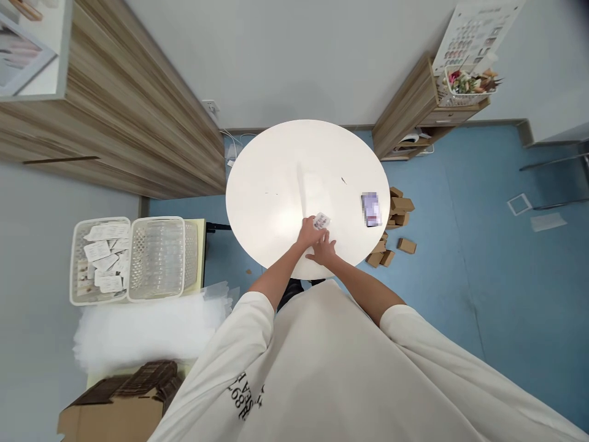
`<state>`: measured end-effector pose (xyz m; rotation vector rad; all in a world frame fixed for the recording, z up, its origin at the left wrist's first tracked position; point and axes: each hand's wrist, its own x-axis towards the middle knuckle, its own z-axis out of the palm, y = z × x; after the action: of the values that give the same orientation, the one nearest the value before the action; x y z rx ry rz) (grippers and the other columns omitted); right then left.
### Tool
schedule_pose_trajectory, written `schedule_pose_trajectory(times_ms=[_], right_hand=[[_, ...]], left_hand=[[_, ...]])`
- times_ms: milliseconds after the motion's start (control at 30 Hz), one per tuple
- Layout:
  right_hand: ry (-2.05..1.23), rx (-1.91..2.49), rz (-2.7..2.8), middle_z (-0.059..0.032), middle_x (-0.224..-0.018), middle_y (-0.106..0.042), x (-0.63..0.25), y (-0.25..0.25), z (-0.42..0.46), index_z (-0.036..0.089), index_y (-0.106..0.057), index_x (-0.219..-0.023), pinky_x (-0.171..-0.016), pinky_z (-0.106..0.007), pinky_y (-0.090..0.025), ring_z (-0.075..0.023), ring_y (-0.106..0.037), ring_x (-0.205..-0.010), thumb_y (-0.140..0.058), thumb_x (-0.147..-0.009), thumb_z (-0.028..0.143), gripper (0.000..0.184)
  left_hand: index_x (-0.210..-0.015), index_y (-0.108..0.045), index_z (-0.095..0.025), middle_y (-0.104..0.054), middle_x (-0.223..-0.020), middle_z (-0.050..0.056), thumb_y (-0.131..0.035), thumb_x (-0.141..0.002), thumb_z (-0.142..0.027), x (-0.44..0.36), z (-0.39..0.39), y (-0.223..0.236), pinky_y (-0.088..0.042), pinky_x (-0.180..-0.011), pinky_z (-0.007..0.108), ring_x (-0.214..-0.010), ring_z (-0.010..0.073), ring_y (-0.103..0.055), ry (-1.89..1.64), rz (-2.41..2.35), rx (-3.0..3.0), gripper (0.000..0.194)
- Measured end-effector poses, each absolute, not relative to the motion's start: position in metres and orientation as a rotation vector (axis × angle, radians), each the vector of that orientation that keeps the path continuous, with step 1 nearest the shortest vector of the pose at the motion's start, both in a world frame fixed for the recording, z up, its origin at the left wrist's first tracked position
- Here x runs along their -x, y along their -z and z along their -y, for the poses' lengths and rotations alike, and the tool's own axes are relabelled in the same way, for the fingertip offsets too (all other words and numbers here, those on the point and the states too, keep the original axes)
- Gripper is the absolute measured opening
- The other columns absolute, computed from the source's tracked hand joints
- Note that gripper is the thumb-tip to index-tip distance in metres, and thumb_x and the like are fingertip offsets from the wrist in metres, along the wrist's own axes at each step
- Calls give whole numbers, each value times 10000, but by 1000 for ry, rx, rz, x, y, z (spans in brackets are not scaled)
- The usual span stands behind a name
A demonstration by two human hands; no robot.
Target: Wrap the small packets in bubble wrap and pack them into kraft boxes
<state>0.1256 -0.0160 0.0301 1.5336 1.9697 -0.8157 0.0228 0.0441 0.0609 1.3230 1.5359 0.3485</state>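
Note:
Over the near part of the white round table [262, 153], my two hands are close together. My left hand [311, 233] is closed around the lower edge of a small white card with dark print [321, 220]. Just to the right and nearer my body, my right hand [324, 249] has its fingers apart, with the thumb stretched out to the left. Its fingertips come close to the left hand; whether they touch the card I cannot tell. Beyond the hands lies a thin whitish sheet [315, 187], hard to make out against the tabletop.
A purple phone-like object [371, 209] lies at the table's right. Small brown boxes [400, 205] are heaped on the floor there. At left stand a white basket of printed cards [73, 264], a basket of clear plastic pieces [183, 264], a stack of translucent sheets [147, 325] and brown cardboard [115, 417].

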Motion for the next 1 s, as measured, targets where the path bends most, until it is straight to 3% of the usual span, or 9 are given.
schedule_pose_trajectory(times_ms=[133,233,333,567,833,1000], right_hand=[[751,-1524,-2075,-140,-1704,68,-154,-30,24,193,-80,-1650,-1178,-602,-227,-402,44,-1554,-445,-974,581,861],[773,-1532,-2182,-141,-1707,-40,-184,-32,30,163,-160,-1635,-1203,-480,-242,-312,-95,-1562,-384,-1009,423,714],[715,-1537,-2241,-155,-1689,-156,-211,-32,34,152,-321,-1577,-1202,-467,-233,-313,-190,-1535,-436,-978,318,632],[631,-1525,-2350,-165,-1624,-310,-227,-32,33,154,-459,-1458,-1158,-474,-279,-333,-299,-1458,-534,-919,249,552],[642,-1553,-2314,-145,-1535,-434,-221,-39,18,169,-638,-1210,-1101,-460,-338,-317,-401,-1357,-427,-959,154,329],[775,-1548,-2312,-119,-1440,-527,-223,-54,1,192,-640,-1226,-1066,-412,-369,-277,-495,-1257,-400,-1007,226,327]], left_hand=[[-1389,-434,-228,-429,-1439,141,-702,-824,-426,-10,-47,-38,-499,-952,386,-1176,270,-585,-271,-1563,-1422,656],[-1390,-437,-237,-450,-1417,134,-712,-805,-394,-6,-43,-26,-463,-1016,413,-1254,301,-521,-235,-1554,-1576,666],[-1409,-430,-227,-463,-1392,135,-713,-790,-361,-7,-36,-18,-421,-1067,445,-1315,336,-462,-196,-1542,-1743,694],[-1396,-460,-215,-507,-1350,143,-689,-809,-304,-7,-20,-11,-388,-1107,484,-1382,356,-387,-182,-1478,-1992,637],[-1469,-385,-225,-394,-1548,149,-656,-853,-301,-10,-14,-12,-292,-1184,526,-1497,352,-259,-210,-1521,-1931,678],[-1429,-439,-208,-406,-1526,159,-504,-968,-369,-2,-18,-21,-359,-1147,497,-1426,329,-392,-306,-1522,-1755,493]])
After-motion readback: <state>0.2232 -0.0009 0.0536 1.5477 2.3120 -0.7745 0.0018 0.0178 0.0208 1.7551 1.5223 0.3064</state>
